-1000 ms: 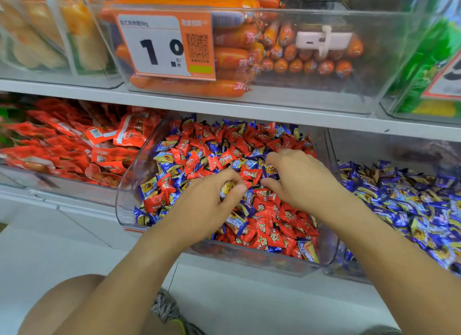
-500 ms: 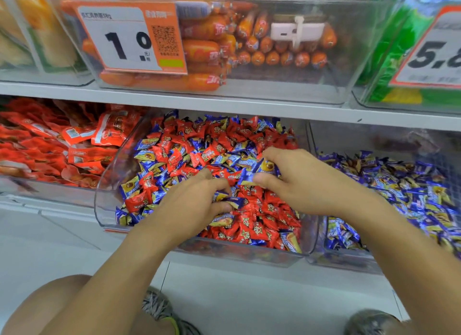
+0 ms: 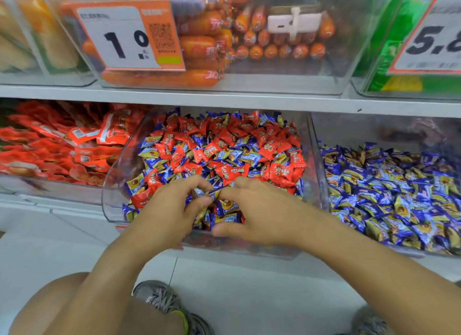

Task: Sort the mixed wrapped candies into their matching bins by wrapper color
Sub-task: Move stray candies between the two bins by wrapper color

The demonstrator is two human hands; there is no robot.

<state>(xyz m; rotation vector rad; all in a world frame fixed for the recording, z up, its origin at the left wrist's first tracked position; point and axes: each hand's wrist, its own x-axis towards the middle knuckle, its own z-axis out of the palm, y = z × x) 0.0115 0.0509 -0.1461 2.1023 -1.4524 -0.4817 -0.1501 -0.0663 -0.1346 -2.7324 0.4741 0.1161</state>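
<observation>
A clear middle bin (image 3: 113, 185) holds mixed red-wrapped candies (image 3: 232, 171) and blue-and-yellow wrapped candies (image 3: 245, 157). Both of my hands are at its front edge, fingertips nearly meeting. My left hand (image 3: 169, 212) pinches a blue candy (image 3: 199, 192) between thumb and index finger. My right hand (image 3: 262, 215) curls round a few blue candies (image 3: 227, 210) between index finger and thumb. The clear bin to the right (image 3: 321, 175) is filled with blue-wrapped candies (image 3: 389, 197) only.
A bin of red-orange snack packets (image 3: 62, 147) sits to the left. On the shelf above, a clear bin of orange sausages (image 3: 199, 45) carries a price tag (image 3: 129, 38), and a green-packet bin (image 3: 399, 60) stands at the upper right. My knee (image 3: 74, 309) and shoe (image 3: 159, 299) are below.
Both hands have drawn back from the bin's middle to its front edge and closed together on blue candies. The view has shifted right and closer.
</observation>
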